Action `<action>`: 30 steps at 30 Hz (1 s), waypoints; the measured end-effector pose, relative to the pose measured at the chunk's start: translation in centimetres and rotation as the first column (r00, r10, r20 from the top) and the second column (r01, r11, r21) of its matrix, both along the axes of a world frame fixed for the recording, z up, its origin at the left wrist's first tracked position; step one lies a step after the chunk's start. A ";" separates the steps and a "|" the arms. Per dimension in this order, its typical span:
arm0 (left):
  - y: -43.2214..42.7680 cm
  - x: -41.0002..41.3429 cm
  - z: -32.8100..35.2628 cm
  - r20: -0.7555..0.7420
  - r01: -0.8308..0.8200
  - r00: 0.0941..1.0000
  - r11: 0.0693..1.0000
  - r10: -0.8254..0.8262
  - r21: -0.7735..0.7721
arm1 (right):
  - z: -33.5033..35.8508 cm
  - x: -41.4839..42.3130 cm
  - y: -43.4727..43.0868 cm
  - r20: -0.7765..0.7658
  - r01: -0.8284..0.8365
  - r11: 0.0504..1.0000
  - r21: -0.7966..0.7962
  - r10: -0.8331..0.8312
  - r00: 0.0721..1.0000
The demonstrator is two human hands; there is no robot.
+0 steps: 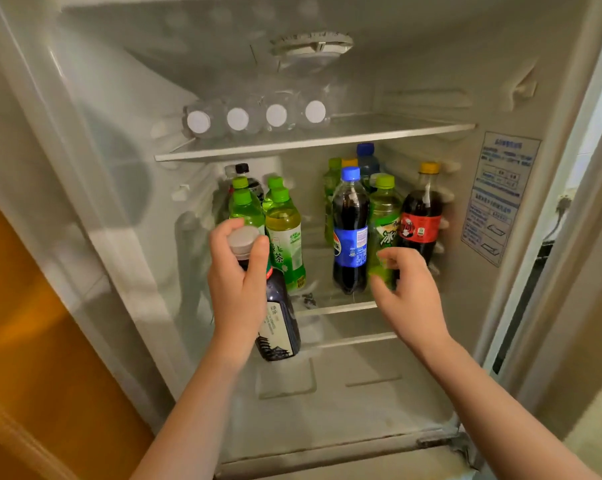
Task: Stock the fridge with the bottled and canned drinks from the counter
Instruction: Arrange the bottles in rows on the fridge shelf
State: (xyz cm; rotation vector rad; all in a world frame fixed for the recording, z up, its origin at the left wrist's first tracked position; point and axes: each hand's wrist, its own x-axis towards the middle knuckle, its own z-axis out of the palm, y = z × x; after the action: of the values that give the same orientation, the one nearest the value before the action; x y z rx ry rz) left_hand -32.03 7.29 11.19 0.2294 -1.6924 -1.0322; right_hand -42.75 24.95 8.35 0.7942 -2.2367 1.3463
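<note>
Here the left hand [239,271] clenches around the neck of a dark green-tea bottle [280,327] with a grey cap, holding it roughly upright before the fridge's middle shelf [341,308], left of centre. The right hand [408,292], blurred, curls its fingers at the base of a green soda bottle [384,216]; whether it grips it I cannot tell. On that shelf stand four green-capped tea bottles [285,237] and one black-capped bottle [242,169] at left. Six stand at right, the green soda among them, with a Pepsi bottle [350,230] and a yellow-capped cola bottle [421,216]. Above, four clear water bottles [237,118] lie on the upper shelf [379,133], white caps outward.
</note>
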 end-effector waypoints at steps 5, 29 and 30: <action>-2.4 -4.0 0.4 -0.018 -0.147 0.989 0.989 0.146 -0.031 | 0.3 -3.4 -2.8 -0.027 -0.028 0.999 -0.028 0.027 0.999; -7.6 -10.5 -2.5 0.064 -0.373 0.922 0.920 0.382 -0.121 | -0.9 -10.5 -6.5 -0.173 0.010 0.995 -0.100 -0.027 0.985; -7.4 -10.5 -2.5 0.052 -0.388 0.916 0.910 0.398 -0.144 | -0.9 -10.6 -6.4 -0.177 0.003 0.995 -0.100 -0.021 0.984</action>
State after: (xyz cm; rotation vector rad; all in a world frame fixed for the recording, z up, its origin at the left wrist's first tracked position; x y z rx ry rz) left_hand -42.52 -0.16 8.67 0.5105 -1.6887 -0.6152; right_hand -53.34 18.54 7.43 0.8296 -2.0186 1.3154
